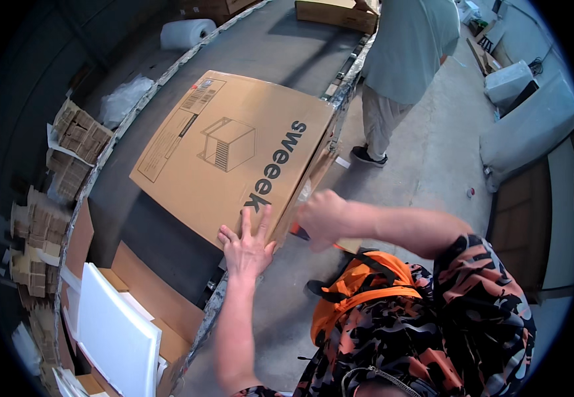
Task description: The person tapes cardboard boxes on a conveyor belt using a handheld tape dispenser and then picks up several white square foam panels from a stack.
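At frame centre we press the left hand (247, 243), fingers spread flat, on the cardboard box (231, 149); the right hand (321, 218), fist closed on an orange-handled tool (298, 231), works the box's near edge; keep fingers clear.

Dim, even indoor light, soft shadows, strong fisheye bending with dark corners, slight motion blur.

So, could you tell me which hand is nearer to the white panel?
Left. The left hand lies flat on the box, nearer the white panel; the right hand is off the box's right edge.
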Action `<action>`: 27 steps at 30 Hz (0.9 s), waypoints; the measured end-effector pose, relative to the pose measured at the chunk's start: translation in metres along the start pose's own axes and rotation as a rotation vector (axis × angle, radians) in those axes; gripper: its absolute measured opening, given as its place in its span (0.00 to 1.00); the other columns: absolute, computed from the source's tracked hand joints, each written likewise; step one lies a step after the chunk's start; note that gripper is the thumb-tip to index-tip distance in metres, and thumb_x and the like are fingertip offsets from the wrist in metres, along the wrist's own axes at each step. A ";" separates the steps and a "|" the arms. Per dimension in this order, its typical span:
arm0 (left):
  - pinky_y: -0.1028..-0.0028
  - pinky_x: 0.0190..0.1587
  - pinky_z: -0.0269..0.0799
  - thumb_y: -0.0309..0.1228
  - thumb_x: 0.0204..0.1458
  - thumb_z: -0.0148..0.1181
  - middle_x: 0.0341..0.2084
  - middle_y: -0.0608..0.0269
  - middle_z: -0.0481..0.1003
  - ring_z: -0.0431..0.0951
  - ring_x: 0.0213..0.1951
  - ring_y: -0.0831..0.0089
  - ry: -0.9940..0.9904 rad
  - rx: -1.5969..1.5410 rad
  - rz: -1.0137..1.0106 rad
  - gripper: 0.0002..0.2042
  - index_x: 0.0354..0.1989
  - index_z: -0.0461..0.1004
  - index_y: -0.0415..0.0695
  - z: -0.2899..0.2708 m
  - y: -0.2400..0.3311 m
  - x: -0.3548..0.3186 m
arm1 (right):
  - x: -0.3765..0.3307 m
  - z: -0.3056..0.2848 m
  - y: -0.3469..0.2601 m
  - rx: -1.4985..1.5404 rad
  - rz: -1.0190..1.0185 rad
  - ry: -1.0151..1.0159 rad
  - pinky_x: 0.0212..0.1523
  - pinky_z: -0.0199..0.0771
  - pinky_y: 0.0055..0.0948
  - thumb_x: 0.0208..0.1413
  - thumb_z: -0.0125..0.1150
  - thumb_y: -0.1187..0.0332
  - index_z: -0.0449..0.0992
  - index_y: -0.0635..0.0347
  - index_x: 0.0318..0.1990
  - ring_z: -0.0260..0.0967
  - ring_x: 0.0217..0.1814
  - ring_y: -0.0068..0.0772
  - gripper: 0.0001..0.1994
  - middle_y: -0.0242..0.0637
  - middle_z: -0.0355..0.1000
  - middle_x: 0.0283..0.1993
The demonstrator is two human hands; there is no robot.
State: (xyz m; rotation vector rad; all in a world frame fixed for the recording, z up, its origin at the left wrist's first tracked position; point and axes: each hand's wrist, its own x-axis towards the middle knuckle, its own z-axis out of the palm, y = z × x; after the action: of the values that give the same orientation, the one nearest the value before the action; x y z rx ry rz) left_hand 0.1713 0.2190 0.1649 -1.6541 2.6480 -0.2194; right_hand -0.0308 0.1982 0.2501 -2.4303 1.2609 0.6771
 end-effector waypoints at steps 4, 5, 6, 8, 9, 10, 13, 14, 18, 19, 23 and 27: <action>0.32 0.49 0.64 0.44 0.51 0.58 0.71 0.50 0.38 0.65 0.49 0.16 -0.348 0.091 0.166 0.36 0.67 0.48 0.82 -0.032 0.026 0.029 | 0.023 0.070 -0.012 -0.134 0.064 0.218 0.39 0.76 0.33 0.37 0.61 0.61 0.79 0.56 0.42 0.71 0.47 0.42 0.20 0.38 0.75 0.43; 0.32 0.50 0.63 0.41 0.53 0.54 0.72 0.50 0.34 0.63 0.50 0.14 -0.464 0.142 0.166 0.33 0.66 0.51 0.83 -0.038 0.025 0.034 | 0.035 0.067 -0.022 -0.129 0.069 0.246 0.39 0.76 0.33 0.37 0.61 0.61 0.79 0.56 0.42 0.71 0.47 0.42 0.20 0.38 0.75 0.43; 0.32 0.50 0.63 0.41 0.53 0.54 0.72 0.50 0.34 0.63 0.50 0.14 -0.467 0.165 0.185 0.33 0.66 0.51 0.83 -0.036 0.025 0.035 | 0.046 0.068 -0.034 -0.178 0.012 0.105 0.40 0.75 0.35 0.37 0.61 0.61 0.79 0.55 0.43 0.71 0.46 0.42 0.21 0.38 0.75 0.44; 0.35 0.51 0.65 0.44 0.55 0.51 0.71 0.46 0.33 0.67 0.47 0.17 -0.534 0.220 0.173 0.26 0.64 0.58 0.83 -0.028 0.023 0.037 | 0.063 0.090 -0.034 -0.202 -0.037 -0.023 0.40 0.75 0.37 0.37 0.61 0.62 0.79 0.54 0.44 0.71 0.46 0.43 0.21 0.38 0.74 0.44; 0.36 0.50 0.67 0.42 0.55 0.51 0.71 0.46 0.33 0.66 0.48 0.16 -0.526 0.222 0.166 0.25 0.62 0.62 0.82 -0.034 0.026 0.037 | 0.066 0.118 -0.015 -0.098 -0.123 0.090 0.40 0.75 0.35 0.37 0.62 0.61 0.80 0.53 0.44 0.72 0.45 0.41 0.21 0.38 0.75 0.43; 0.36 0.50 0.67 0.42 0.55 0.51 0.71 0.46 0.33 0.66 0.48 0.16 -0.524 0.239 0.165 0.25 0.62 0.62 0.82 -0.037 0.025 0.036 | 0.064 0.138 0.002 0.003 -0.227 0.202 0.40 0.75 0.33 0.37 0.63 0.60 0.81 0.53 0.44 0.74 0.45 0.40 0.22 0.37 0.75 0.41; 0.37 0.49 0.68 0.40 0.53 0.54 0.71 0.44 0.34 0.63 0.49 0.13 -0.536 0.192 0.194 0.26 0.62 0.62 0.81 -0.034 0.032 0.043 | 0.019 0.187 0.085 0.631 0.003 0.383 0.41 0.75 0.33 0.34 0.61 0.64 0.79 0.49 0.50 0.75 0.44 0.40 0.27 0.37 0.77 0.44; 0.37 0.49 0.68 0.40 0.53 0.54 0.71 0.44 0.34 0.63 0.49 0.13 -0.538 0.198 0.198 0.26 0.62 0.62 0.81 -0.034 0.034 0.044 | 0.010 0.203 0.122 0.788 0.074 0.457 0.41 0.75 0.31 0.33 0.61 0.66 0.78 0.47 0.52 0.76 0.43 0.39 0.29 0.37 0.77 0.44; 0.34 0.49 0.67 0.40 0.48 0.58 0.70 0.40 0.37 0.61 0.49 0.10 -0.557 0.200 0.156 0.29 0.60 0.63 0.82 -0.032 0.031 0.039 | -0.033 0.153 0.273 1.638 0.239 0.512 0.36 0.72 0.20 0.26 0.58 0.78 0.77 0.55 0.54 0.70 0.34 0.16 0.36 0.27 0.77 0.40; 0.34 0.48 0.67 0.40 0.47 0.60 0.70 0.39 0.38 0.60 0.49 0.09 -0.544 0.204 0.159 0.29 0.60 0.64 0.82 -0.031 0.030 0.037 | -0.028 0.139 0.307 1.682 0.161 0.719 0.38 0.71 0.20 0.26 0.56 0.79 0.76 0.59 0.54 0.70 0.36 0.17 0.35 0.29 0.77 0.43; 0.33 0.46 0.68 0.40 0.44 0.62 0.69 0.37 0.41 0.59 0.49 0.08 -0.577 0.194 0.143 0.31 0.59 0.64 0.82 -0.029 0.029 0.034 | 0.009 0.055 0.415 1.784 -0.042 0.586 0.41 0.73 0.21 0.27 0.55 0.80 0.75 0.65 0.53 0.73 0.40 0.26 0.34 0.41 0.76 0.45; 0.45 0.40 0.76 0.37 0.45 0.63 0.67 0.38 0.50 0.66 0.50 0.20 -0.518 0.246 0.207 0.29 0.59 0.68 0.75 -0.038 0.039 0.052 | 0.068 0.024 0.475 1.784 -0.215 0.133 0.30 0.74 0.25 0.26 0.58 0.79 0.77 0.69 0.40 0.73 0.31 0.29 0.24 0.43 0.76 0.35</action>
State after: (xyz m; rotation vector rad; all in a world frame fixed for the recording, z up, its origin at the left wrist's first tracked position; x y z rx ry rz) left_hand 0.1097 0.1933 0.2010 -1.1588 2.2672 -0.0900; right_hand -0.3954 -0.1016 0.1627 -1.0007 0.8450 -0.5657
